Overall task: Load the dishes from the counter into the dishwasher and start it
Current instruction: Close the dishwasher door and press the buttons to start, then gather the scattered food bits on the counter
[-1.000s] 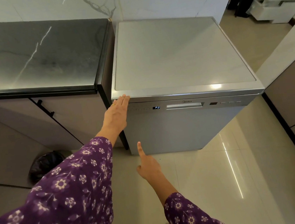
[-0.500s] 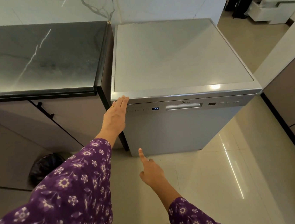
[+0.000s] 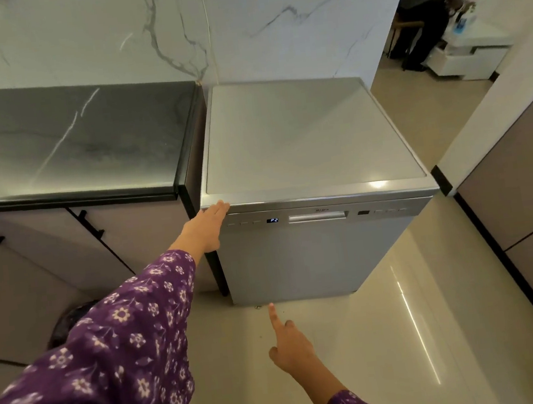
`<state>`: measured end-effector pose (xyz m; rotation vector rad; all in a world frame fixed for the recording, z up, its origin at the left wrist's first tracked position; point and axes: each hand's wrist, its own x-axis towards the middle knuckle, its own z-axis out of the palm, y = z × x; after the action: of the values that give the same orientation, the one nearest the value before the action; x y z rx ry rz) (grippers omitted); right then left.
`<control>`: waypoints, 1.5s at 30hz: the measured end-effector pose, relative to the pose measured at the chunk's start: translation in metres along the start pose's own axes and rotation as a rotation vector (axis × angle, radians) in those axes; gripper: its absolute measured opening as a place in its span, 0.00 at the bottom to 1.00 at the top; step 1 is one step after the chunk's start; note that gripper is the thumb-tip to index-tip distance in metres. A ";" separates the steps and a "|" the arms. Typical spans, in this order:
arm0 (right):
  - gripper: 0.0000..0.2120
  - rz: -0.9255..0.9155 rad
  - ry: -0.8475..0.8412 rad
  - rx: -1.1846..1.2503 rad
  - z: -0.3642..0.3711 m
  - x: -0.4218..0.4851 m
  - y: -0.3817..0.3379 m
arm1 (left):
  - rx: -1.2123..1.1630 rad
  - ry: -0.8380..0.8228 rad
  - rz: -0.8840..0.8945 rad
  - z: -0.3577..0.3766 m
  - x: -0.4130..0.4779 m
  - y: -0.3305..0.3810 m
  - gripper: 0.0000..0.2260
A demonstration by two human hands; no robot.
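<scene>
Silver-grey dishwasher [image 3: 314, 256] at frame centre, door closed, standing on the floor [image 3: 390, 337] just right of the dark marble desk [image 3: 69, 147]; lit display [image 3: 272, 220] reading P2 (left of the handle recess [image 3: 317, 217]). Left hand [image 3: 206, 225] at centre left, fingers straight and together, touching the upper front-left corner. Right hand [image 3: 288, 345] at lower centre, index finger extended, other fingers curled, holding nothing, apart from the door.

Small blue display [image 3: 272, 220] on the dishwasher [image 3: 314, 256] control panel is showing "P2". Brand logo [image 3: 322, 209] above the handle [image 3: 317, 217] is coming out too blurred to read. Button markings on the panel are staying illegible too.
</scene>
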<state>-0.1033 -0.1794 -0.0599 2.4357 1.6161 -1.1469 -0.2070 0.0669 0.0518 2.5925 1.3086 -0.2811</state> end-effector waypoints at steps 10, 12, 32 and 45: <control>0.33 -0.010 0.052 -0.061 -0.082 -0.042 0.007 | -0.068 -0.016 -0.091 -0.007 -0.063 0.026 0.28; 0.29 -0.017 0.070 -0.074 -0.097 -0.047 0.004 | -0.150 -0.018 -0.122 -0.006 -0.081 0.027 0.25; 0.17 -0.508 0.126 -0.310 -0.160 0.020 -0.136 | -0.341 0.205 -0.505 -0.031 -0.170 -0.089 0.26; 0.20 -0.700 0.121 -0.303 -0.138 0.109 -0.361 | -0.440 0.334 -0.698 -0.056 -0.201 -0.285 0.25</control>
<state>-0.2920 0.1292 0.1146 1.8190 2.5640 -0.6993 -0.5505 0.0935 0.1276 1.7996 2.0823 0.3198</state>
